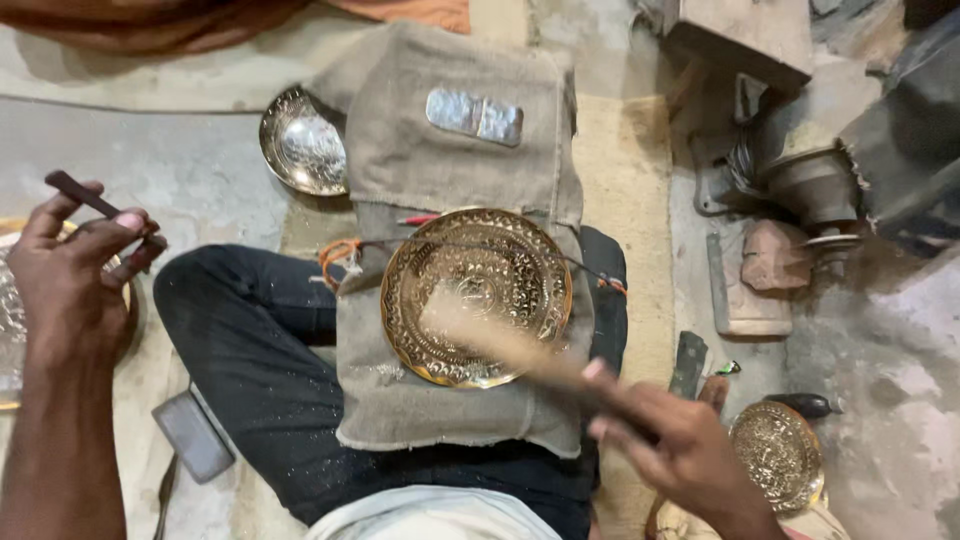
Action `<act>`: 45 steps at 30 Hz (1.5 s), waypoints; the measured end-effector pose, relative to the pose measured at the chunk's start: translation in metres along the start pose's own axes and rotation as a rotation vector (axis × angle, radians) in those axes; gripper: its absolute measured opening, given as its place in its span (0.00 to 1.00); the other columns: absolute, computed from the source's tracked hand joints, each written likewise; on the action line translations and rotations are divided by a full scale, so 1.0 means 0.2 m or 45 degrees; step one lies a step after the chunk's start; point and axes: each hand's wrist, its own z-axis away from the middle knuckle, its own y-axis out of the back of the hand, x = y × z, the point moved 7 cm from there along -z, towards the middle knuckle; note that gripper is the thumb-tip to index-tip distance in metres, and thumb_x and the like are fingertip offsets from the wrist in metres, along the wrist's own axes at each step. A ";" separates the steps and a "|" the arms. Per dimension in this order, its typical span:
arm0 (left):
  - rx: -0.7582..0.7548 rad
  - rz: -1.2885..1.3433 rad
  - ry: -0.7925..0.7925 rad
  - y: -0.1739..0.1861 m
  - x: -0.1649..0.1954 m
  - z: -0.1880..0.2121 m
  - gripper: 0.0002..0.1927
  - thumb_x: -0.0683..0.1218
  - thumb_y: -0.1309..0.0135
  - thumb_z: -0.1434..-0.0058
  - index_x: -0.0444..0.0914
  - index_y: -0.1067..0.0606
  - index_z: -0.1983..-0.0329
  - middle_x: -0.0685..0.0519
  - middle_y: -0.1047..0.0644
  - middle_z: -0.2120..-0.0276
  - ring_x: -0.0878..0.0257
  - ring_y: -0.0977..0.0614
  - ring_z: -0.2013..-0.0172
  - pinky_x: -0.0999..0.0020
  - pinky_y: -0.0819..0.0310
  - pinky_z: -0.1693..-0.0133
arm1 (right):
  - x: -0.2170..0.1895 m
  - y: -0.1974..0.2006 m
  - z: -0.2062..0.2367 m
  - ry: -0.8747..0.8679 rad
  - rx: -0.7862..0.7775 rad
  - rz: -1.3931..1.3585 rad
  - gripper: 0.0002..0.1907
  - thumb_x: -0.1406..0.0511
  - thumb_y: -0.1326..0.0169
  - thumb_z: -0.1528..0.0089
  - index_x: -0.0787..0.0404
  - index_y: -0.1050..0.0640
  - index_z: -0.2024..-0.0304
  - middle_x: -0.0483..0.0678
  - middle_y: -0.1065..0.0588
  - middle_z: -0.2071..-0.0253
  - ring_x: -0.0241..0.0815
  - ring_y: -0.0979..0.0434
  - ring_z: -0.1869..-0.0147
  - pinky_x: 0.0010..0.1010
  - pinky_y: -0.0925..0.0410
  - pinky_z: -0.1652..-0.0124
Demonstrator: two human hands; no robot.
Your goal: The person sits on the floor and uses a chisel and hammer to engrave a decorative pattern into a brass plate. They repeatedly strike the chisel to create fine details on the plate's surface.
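While the person sits cross-legged on the floor, an engraved brass plate (476,296) lies flat on a burlap cloth (455,150) spread over the lap, about the middle of the view. The right hand (668,443) is closed around a wooden stick (500,345), blurred with motion, whose far end lies across the lower left part of the plate. The left hand (70,270) is raised well to the left, apart from the plate, its fingers curled and pinching a thin dark tool (85,195) between thumb and fingertips. A cord (345,252) with orange binding runs across the cloth just above the plate. A silvery bowl (303,142) rests on the floor beside the upper left edge of the cloth, and a flat shiny metal piece (474,115) lies on the cloth's upper part. Near the right hand, a smaller engraved brass plate (778,455) sits on the floor, with dusty machine parts (800,180) beyond it
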 end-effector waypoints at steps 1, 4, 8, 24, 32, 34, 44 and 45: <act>0.007 -0.023 0.010 0.00 0.00 0.00 0.29 0.30 0.42 0.34 0.34 0.31 0.30 0.44 0.20 0.55 0.55 0.14 0.57 0.58 0.14 0.54 | 0.02 0.01 0.00 -0.050 0.049 -0.018 0.31 0.60 0.34 0.45 0.47 0.24 0.38 0.46 0.16 0.69 0.35 0.18 0.74 0.28 0.24 0.70; -0.051 0.038 0.006 -0.02 0.01 0.00 0.25 0.29 0.43 0.33 0.31 0.32 0.33 0.43 0.20 0.54 0.53 0.14 0.54 0.58 0.13 0.51 | 0.05 0.03 -0.02 -0.110 0.154 -0.098 0.28 0.61 0.35 0.44 0.46 0.22 0.40 0.45 0.17 0.69 0.33 0.16 0.72 0.26 0.25 0.73; -0.005 -0.051 -0.001 0.00 0.03 0.00 0.26 0.30 0.43 0.33 0.35 0.31 0.32 0.43 0.19 0.56 0.53 0.14 0.56 0.57 0.13 0.54 | 0.02 0.00 -0.06 0.073 0.062 0.029 0.31 0.60 0.35 0.43 0.46 0.24 0.37 0.47 0.16 0.66 0.32 0.17 0.76 0.23 0.25 0.74; -0.123 0.010 -0.020 -0.02 0.02 0.01 0.27 0.29 0.44 0.32 0.32 0.32 0.31 0.42 0.19 0.56 0.52 0.14 0.57 0.60 0.18 0.56 | -0.03 0.02 -0.12 0.113 0.072 -0.125 0.31 0.63 0.34 0.46 0.47 0.23 0.39 0.44 0.15 0.59 0.31 0.13 0.68 0.23 0.23 0.70; -0.179 0.019 -0.060 -0.13 0.12 0.10 0.27 0.31 0.41 0.32 0.34 0.33 0.32 0.42 0.19 0.58 0.52 0.14 0.55 0.60 0.21 0.56 | 0.01 0.05 -0.13 -0.052 0.087 0.190 0.34 0.58 0.34 0.46 0.41 0.25 0.36 0.47 0.19 0.69 0.37 0.19 0.72 0.30 0.26 0.68; -0.160 0.008 -0.045 -0.18 0.15 0.14 0.27 0.33 0.40 0.34 0.35 0.32 0.33 0.43 0.19 0.59 0.52 0.14 0.57 0.60 0.21 0.57 | -0.04 0.08 -0.13 0.116 0.225 0.001 0.32 0.60 0.35 0.44 0.46 0.25 0.36 0.47 0.19 0.66 0.37 0.19 0.70 0.30 0.26 0.67; -0.298 -0.101 -0.072 -0.37 0.26 0.25 0.27 0.36 0.41 0.34 0.37 0.31 0.32 0.44 0.18 0.59 0.55 0.14 0.58 0.62 0.23 0.58 | 0.00 0.08 -0.17 0.004 0.081 0.244 0.33 0.54 0.32 0.47 0.43 0.23 0.38 0.47 0.19 0.70 0.40 0.24 0.81 0.32 0.29 0.77; -0.318 -0.121 -0.076 -0.38 0.25 0.26 0.26 0.36 0.41 0.32 0.36 0.31 0.31 0.44 0.18 0.59 0.54 0.14 0.56 0.62 0.23 0.58 | 0.01 0.05 -0.18 -0.002 -0.011 0.274 0.33 0.53 0.31 0.47 0.41 0.22 0.39 0.46 0.18 0.68 0.39 0.23 0.83 0.31 0.27 0.79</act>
